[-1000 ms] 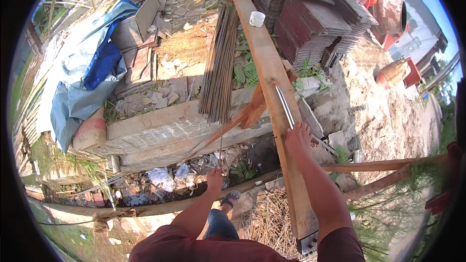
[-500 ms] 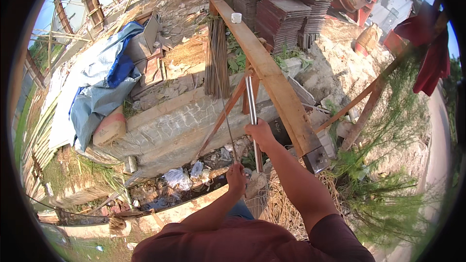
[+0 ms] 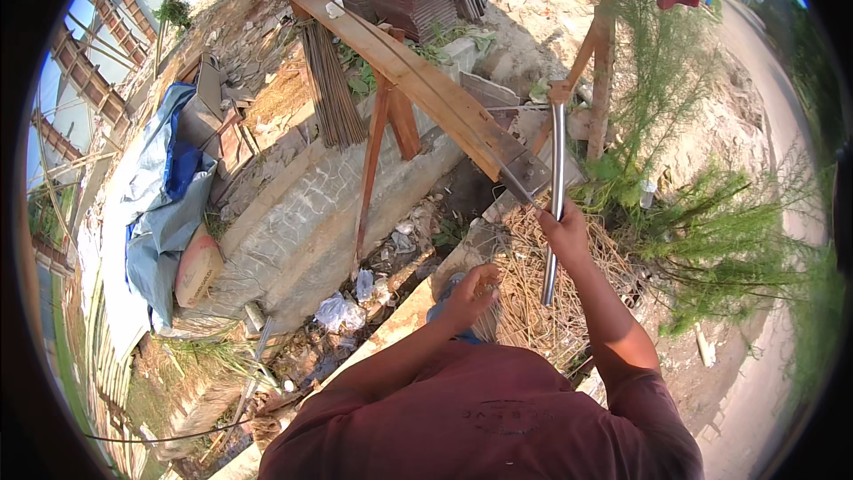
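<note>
Fingers of the right hand [image 3: 567, 226] are wrapped round a metal pipe [image 3: 558, 164] below its middle; the grip looks firm. Left hand [image 3: 471, 299]: fingers loosely curled, partly open, nothing seen in them. Pipe is held near-upright just off the right corner of the plank's [image 3: 444, 116] near end, lower tip over dry straw [image 3: 524, 280]. A thin rod [image 3: 425, 85] is laid lengthwise along the plank, near end close to the right thumb; whether it is pinched there can't be told.

Risks, as judged: with one hand on the pipe and a long part sticking up, it could be twisted and knocked against the metal plate [image 3: 530, 171] at the plank's near end. Rod isn't steadied by the left hand, so it could be rolled off a long edge by a bump. Cup [image 3: 334, 10] near the far end could be tipped if the rod is swung.

Versus half a second ago: pipe has been shifted from left to right of the plank, rod brought over it, left hand freed of the rod, view turned.
</note>
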A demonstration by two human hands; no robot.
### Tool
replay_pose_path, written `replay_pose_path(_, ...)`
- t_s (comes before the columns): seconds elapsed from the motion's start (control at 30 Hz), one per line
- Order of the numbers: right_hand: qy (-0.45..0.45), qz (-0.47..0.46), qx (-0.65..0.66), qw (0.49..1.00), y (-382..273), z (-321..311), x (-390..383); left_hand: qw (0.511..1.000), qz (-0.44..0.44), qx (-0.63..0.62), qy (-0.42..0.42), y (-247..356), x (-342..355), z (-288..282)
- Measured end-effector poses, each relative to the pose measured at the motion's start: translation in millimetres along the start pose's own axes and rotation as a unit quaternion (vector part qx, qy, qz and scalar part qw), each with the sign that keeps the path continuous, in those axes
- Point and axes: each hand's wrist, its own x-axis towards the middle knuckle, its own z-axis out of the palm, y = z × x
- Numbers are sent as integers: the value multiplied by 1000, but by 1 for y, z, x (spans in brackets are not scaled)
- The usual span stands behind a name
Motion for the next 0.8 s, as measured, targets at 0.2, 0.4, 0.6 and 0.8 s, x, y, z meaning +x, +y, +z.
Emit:
replay_pose_path(0.2,65,34,-69,995,31,-104,-54,993,-39,61,94,-1,42,-107)
replay_pose_path(0.4,120,72,-260,955,78,-121,-55,932,96,279,210,54,216,-155)
replay_pose_path(0.6,119,36,-281,952,100,-123,-71,817,46,526,231,46,342,-158)
replay_pose_path(0.8,120,46,-249,960,103,-134,-94,789,-18,569,231,10,373,-140)
